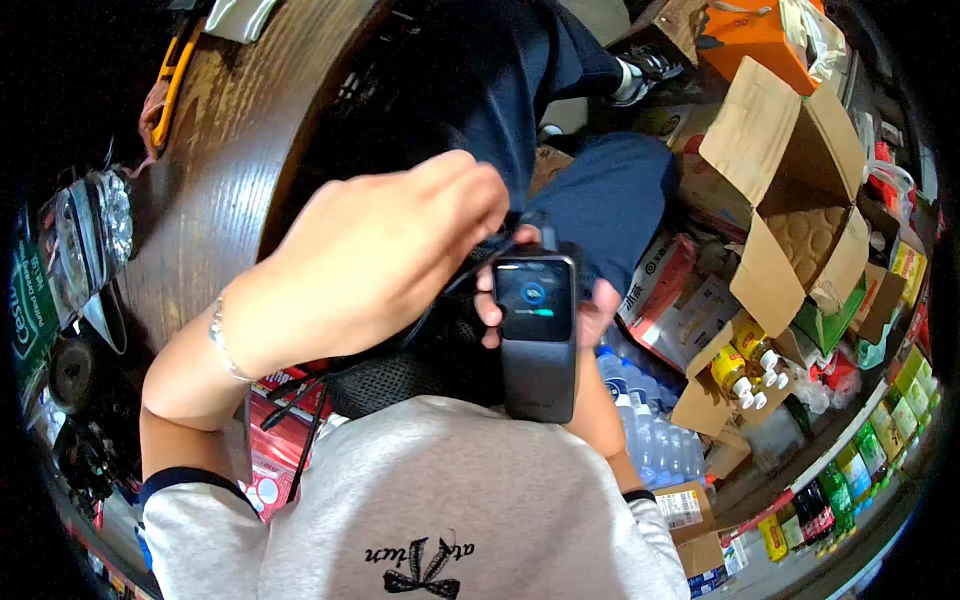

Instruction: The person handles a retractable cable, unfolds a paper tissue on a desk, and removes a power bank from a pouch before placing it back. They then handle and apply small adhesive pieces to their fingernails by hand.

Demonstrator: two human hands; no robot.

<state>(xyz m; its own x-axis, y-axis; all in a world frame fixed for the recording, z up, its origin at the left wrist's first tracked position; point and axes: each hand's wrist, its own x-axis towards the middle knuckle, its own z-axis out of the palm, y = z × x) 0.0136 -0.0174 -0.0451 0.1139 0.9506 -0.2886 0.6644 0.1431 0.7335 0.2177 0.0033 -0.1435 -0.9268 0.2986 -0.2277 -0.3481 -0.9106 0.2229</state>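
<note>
My right hand [598, 312] holds a dark grey handheld device with a screen [537, 370], its fingers wrapped round from behind and the thumb at the right side. A blue ring and a small green bar glow on the lit screen. Above and to the left of the device is my left hand [400, 235], closed and slightly blurred, with a bracelet at the wrist. Its fingertips are hidden, so I cannot make out what they pinch. A thin black cable [468, 270] passes just below these fingers, close to the top of the device.
A brown wooden table [215, 150] curves along the left, with a yellow-handled tool [175, 85] on it. An open cardboard box [765, 130], wrapped water bottles [650, 430], yellow-labelled bottles [735, 370] and an orange box [760, 45] crowd the right. A black mesh bag [385, 385] lies near my lap.
</note>
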